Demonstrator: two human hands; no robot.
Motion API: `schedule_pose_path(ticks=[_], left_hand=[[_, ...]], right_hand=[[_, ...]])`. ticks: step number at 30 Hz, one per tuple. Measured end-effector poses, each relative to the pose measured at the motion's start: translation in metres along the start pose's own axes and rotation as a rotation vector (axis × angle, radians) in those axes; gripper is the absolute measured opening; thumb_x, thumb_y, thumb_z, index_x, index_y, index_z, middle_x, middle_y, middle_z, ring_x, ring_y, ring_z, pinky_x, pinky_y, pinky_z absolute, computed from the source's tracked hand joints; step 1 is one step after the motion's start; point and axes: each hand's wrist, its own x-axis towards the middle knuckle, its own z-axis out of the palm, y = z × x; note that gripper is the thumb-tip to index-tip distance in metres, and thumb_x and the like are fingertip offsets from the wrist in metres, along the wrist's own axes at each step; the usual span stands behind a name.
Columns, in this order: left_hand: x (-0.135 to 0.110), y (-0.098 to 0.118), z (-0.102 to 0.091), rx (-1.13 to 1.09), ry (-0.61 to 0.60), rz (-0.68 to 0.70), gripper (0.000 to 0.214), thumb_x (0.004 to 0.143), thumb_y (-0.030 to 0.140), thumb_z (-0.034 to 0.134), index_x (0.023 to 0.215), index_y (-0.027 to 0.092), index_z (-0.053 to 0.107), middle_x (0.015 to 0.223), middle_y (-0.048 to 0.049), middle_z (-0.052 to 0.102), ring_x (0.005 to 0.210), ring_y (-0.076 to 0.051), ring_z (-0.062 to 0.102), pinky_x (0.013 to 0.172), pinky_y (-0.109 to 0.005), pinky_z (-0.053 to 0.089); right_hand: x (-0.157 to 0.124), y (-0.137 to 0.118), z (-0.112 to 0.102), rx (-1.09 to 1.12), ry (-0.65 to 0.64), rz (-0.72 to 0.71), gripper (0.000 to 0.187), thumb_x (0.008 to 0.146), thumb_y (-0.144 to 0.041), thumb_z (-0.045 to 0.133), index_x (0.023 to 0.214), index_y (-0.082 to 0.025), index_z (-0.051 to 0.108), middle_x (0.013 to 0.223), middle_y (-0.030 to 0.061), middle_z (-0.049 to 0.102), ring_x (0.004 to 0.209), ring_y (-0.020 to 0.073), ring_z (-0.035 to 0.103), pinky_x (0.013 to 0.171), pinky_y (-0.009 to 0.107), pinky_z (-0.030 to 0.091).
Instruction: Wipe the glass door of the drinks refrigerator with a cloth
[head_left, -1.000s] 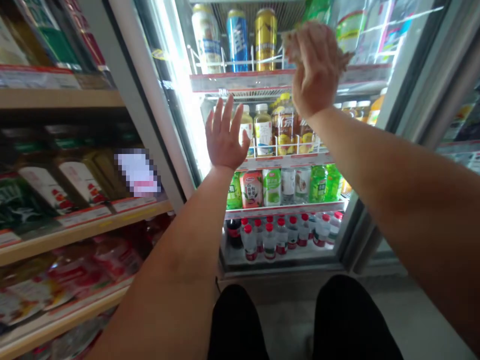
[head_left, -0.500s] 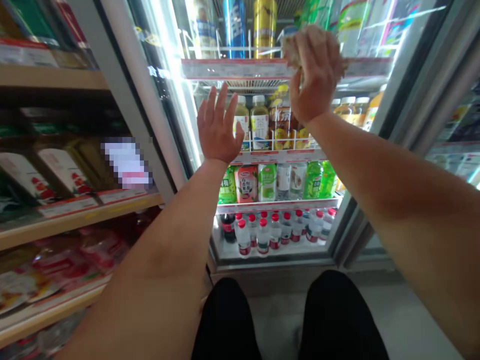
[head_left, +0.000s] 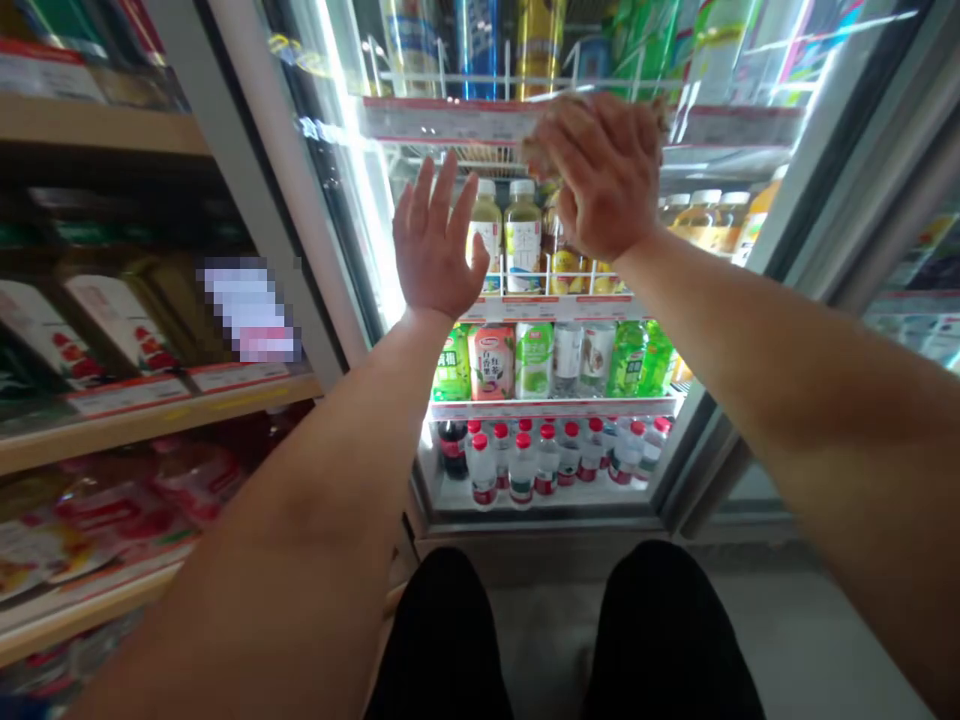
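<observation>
My left hand (head_left: 441,240) lies with fingers stretched and spread against the glass of a lit drinks fridge. Held under the palm and fingers of my right hand (head_left: 604,180) is a crumpled brownish cloth (head_left: 535,156), pressed to the same glass in front of the upper shelf edge. Most of the cloth is hidden beneath the hand. Behind the glass, between my hands, stand tea bottles (head_left: 523,240) with white caps. Both forearms reach forward and upward.
Inside the fridge are tall cans (head_left: 477,50), green drink bottles (head_left: 628,358) and red-capped water bottles (head_left: 523,470). A metal door frame (head_left: 817,190) runs along the right. Wooden shelves (head_left: 150,412) with bottles stand at left. My knees (head_left: 442,630) are below.
My right hand has slid down and slightly left over the glass with the cloth. My left hand stays on nearly the same spot. The view has shifted slightly.
</observation>
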Motion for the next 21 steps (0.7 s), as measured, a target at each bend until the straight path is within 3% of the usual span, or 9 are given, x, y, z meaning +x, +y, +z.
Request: schedule_pose_path(ticks=[2,3,6,8,9,13,15,18,21], left_hand=[[-0.001,0.002,-0.002,-0.026,-0.005,0.0,0.064,0.094,0.045,0.043,0.155,0.026,0.037,0.165,0.0166,0.012,0.157,-0.014,-0.001,0.132,-0.043,-0.007],[-0.001,0.002,-0.003,-0.038,-0.003,-0.001,0.063,0.094,0.045,0.042,0.155,0.026,0.038,0.165,0.0166,0.012,0.157,-0.014,-0.001,0.132,-0.043,-0.008],[-0.002,0.004,-0.004,-0.069,-0.003,-0.014,0.064,0.094,0.049,0.041,0.154,0.027,0.04,0.165,0.0164,0.015,0.157,-0.014,-0.004,0.132,-0.043,-0.008],[-0.001,0.004,-0.004,-0.067,-0.01,-0.02,0.065,0.094,0.05,0.04,0.155,0.027,0.039,0.165,0.0157,0.015,0.156,-0.014,-0.006,0.132,-0.043,-0.008],[-0.001,0.003,-0.003,-0.063,-0.014,-0.022,0.066,0.094,0.05,0.04,0.155,0.026,0.038,0.165,0.0154,0.014,0.156,-0.014,-0.007,0.131,-0.043,-0.009],[0.0,0.0,-0.001,-0.054,-0.034,-0.016,0.069,0.093,0.052,0.04,0.156,0.024,0.035,0.165,0.015,0.013,0.156,-0.012,-0.01,0.13,-0.041,-0.014],[0.0,-0.001,0.001,-0.052,-0.039,0.004,0.074,0.091,0.056,0.04,0.156,0.023,0.033,0.164,0.0149,0.021,0.153,-0.009,-0.019,0.128,-0.039,-0.018],[-0.001,-0.003,0.002,-0.065,-0.026,0.035,0.078,0.089,0.057,0.04,0.158,0.023,0.03,0.163,0.0151,0.027,0.149,-0.006,-0.028,0.127,-0.039,-0.022],[-0.001,-0.001,0.0,-0.038,-0.023,0.024,0.071,0.092,0.049,0.041,0.157,0.022,0.033,0.165,0.0129,0.017,0.154,-0.009,-0.016,0.129,-0.042,-0.014]], right_hand=[[-0.002,-0.003,-0.005,0.046,-0.051,-0.118,0.054,0.099,-0.04,0.03,0.151,-0.032,0.045,0.157,-0.0089,0.044,0.144,0.0255,0.039,0.121,0.05,0.027],[-0.003,-0.004,-0.006,0.062,-0.031,-0.086,0.054,0.1,-0.039,0.029,0.15,-0.032,0.046,0.156,-0.0084,0.046,0.144,0.026,0.04,0.121,0.051,0.027],[-0.002,-0.003,-0.002,0.055,0.139,0.209,0.054,0.099,-0.036,0.029,0.147,-0.027,0.052,0.154,-0.0032,0.049,0.142,0.0303,0.04,0.119,0.054,0.027],[-0.002,-0.001,0.001,0.044,0.222,0.321,0.054,0.099,-0.035,0.028,0.146,-0.025,0.054,0.153,-0.0014,0.051,0.142,0.0322,0.041,0.12,0.055,0.026],[-0.003,-0.001,0.002,0.048,0.221,0.303,0.055,0.099,-0.035,0.027,0.147,-0.026,0.053,0.153,-0.0025,0.051,0.141,0.0322,0.041,0.12,0.055,0.026],[-0.008,-0.004,0.001,0.078,0.056,0.003,0.053,0.099,-0.037,0.031,0.149,-0.037,0.047,0.154,-0.0134,0.047,0.142,0.0277,0.041,0.119,0.054,0.032],[-0.011,-0.004,0.003,0.07,0.032,-0.024,0.052,0.099,-0.037,0.033,0.149,-0.039,0.046,0.153,-0.0143,0.048,0.142,0.0267,0.041,0.118,0.054,0.032],[-0.012,0.0,0.011,0.028,0.192,0.182,0.05,0.101,-0.037,0.029,0.146,-0.035,0.052,0.151,-0.0076,0.052,0.14,0.0302,0.042,0.115,0.057,0.031],[-0.014,0.004,0.018,-0.035,0.389,0.405,0.051,0.102,-0.034,0.026,0.141,-0.026,0.058,0.148,0.0009,0.056,0.136,0.0323,0.044,0.113,0.057,0.032]])
